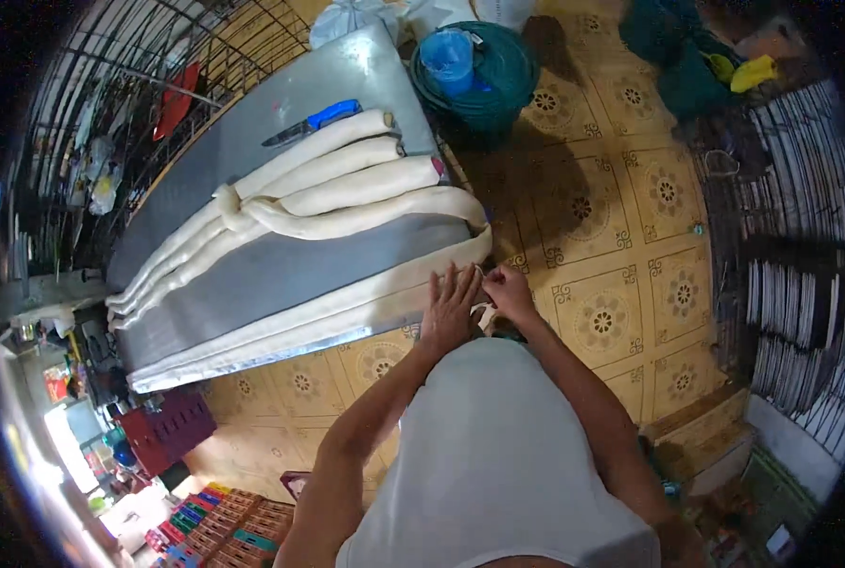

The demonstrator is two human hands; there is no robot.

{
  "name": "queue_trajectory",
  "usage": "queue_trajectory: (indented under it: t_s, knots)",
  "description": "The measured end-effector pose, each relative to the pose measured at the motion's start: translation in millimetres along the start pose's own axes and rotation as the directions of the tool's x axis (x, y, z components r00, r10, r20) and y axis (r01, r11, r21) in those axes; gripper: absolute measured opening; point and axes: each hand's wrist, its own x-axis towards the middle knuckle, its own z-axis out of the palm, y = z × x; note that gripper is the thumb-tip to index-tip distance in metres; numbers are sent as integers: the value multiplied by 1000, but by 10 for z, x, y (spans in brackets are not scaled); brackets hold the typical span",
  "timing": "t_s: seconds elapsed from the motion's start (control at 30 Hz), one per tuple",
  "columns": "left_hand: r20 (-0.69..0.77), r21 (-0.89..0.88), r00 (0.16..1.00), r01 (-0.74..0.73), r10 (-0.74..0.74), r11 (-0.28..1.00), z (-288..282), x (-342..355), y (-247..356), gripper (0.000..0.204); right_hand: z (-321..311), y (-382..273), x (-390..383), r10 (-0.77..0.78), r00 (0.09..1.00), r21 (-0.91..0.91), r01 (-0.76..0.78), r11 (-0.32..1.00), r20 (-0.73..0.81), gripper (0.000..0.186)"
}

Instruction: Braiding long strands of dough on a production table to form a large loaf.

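Cream-white strips (347, 201) lay on a grey, sheet-like tabletop (299, 90), 4 of them bunched at a knot (233, 210) near its middle, while a doubled pale length (328, 310) ran along the near edge to the table's right corner. Around them, a knife (320, 117) with a blue handle and a dark blade lay just beside the uppermost strip. A round green tub (498, 114) stood against the table's far right end, with a blue pail (448, 59) set inside it, and white bags (352, 24) sat behind. Wire racks (91, 95) hemmed in the far left side; slatted shelving (782, 189) rose along the right. At the lower left were a maroon crate (167, 426) and stacks of coloured crates (243, 516). A pale shirt (503, 445) hid part of the yellowish floor (602, 317), tiled with dark flower rounds and scrolled corners.

The strips looked soft, smooth and rounded; 3 had blunt right ends, 1 showing a pinkish-red tip, and the outermost curved in a loop at the corner. Left of the knot they narrowed into thin, slightly wavy strands.

The left hand (451, 305) lay open, fingers spread on the near length. The right hand (510, 292) had its fingers drawn together beside it; what they gripped, if anything, I could not tell.
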Motion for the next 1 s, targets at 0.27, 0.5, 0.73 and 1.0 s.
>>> queue_trajectory:
  t_s: [0.27,0.5,0.73,1.0]
  knots:
    - [114,126,993,-50,36,991,26,2,-29,89,33,-671,187,-232,973,-136,231,964,5,38]
    - [-6,-168,999,-47,46,985,-178,-119,-320,72,1163,-2459,1253,-788,602,-407,758,510,133,54]
    - [83,-134,992,-86,98,987,-214,-146,-334,85,2143,-3618,2938,-823,440,-645,754,121,360,61]
    - [9,-14,994,-105,105,994,-107,-173,-383,82,2225,-3859,3125,-384,799,-844,530,83,464,36]
